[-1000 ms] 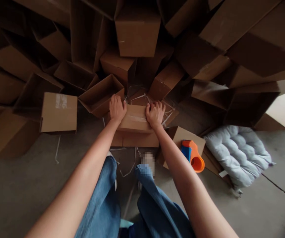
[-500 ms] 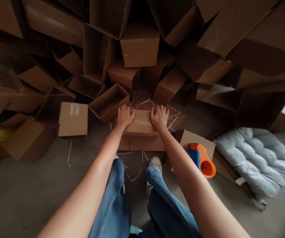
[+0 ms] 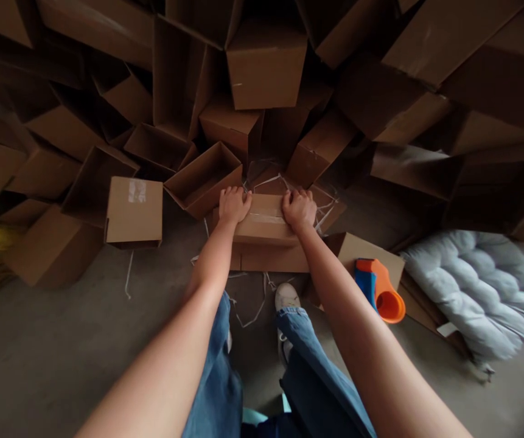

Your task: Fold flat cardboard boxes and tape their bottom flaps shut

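Note:
A taped brown cardboard box sits on the concrete floor straight ahead of my feet. My left hand grips its far left top edge with fingers curled over. My right hand grips the far right top edge the same way. A strip of clear tape runs across the box top between my hands. Loose white strapping bands lie tangled behind the box.
A tall jumble of cardboard boxes fills the back. An open box and a closed taped box lie left. An orange and blue tape dispenser rests on flat cardboard at right, beside a grey cushion.
Both hands stay clamped on the box's far edge. The view has shifted, and my right foot has stepped back a little from the box.

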`<state>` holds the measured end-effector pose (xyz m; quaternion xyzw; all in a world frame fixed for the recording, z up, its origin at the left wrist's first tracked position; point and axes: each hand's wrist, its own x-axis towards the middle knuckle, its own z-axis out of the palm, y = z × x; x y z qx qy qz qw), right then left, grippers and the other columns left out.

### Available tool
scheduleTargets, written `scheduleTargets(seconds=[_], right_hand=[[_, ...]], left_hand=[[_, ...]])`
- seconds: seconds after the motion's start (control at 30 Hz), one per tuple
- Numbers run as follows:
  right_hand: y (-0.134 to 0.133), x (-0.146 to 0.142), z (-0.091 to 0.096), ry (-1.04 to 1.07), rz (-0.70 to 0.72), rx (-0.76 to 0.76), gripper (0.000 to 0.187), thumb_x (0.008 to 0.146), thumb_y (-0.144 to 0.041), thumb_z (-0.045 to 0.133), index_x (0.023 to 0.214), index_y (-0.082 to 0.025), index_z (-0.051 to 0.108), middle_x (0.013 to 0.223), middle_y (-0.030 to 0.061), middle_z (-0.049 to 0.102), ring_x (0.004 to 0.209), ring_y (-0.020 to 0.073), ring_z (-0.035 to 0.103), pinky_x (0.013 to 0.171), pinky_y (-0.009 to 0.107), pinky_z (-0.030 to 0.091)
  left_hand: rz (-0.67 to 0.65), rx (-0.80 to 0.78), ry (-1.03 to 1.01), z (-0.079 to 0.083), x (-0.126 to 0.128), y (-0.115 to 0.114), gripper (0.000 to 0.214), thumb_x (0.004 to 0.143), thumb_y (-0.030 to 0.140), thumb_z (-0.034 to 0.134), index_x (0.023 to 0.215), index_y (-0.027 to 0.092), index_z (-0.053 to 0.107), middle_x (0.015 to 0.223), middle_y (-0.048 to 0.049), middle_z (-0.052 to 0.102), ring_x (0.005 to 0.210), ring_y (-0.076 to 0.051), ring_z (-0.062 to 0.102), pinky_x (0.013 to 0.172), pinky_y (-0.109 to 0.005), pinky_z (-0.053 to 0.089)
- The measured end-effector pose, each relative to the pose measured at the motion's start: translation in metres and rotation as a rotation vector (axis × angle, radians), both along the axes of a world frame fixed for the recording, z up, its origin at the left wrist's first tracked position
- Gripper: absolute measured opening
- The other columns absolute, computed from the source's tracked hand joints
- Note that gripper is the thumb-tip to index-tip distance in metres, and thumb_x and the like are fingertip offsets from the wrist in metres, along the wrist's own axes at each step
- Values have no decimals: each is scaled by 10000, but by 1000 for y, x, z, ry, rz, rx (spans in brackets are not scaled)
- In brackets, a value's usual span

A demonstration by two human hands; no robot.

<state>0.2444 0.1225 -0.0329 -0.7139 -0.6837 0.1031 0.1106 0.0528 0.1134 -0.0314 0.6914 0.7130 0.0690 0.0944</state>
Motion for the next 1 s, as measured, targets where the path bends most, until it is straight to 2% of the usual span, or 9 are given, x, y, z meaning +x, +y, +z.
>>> scheduleTargets(seconds=[0.4,1.0], right_hand=[[6,2,-12,-13,15,65,508,1024,-328,316,1063,-67,750,1135,240,725,1141,346,587,883,435,482],[8,-2,-4,-63,19,12,509,1038,-313,304,1070,-77,754,1120,230,728,1115,345,613,860,424,494]], left_hand=[[8,36,-83,-7,-2,2,560,1059,449,254,1095,149,726,1178,-187,725,1217,-367,595,1078,-533,396],[23,21,-86,-7,-1,6,524,1047,439,291,1084,158,732,1186,-185,725,1231,-362,592,1085,-529,386]])
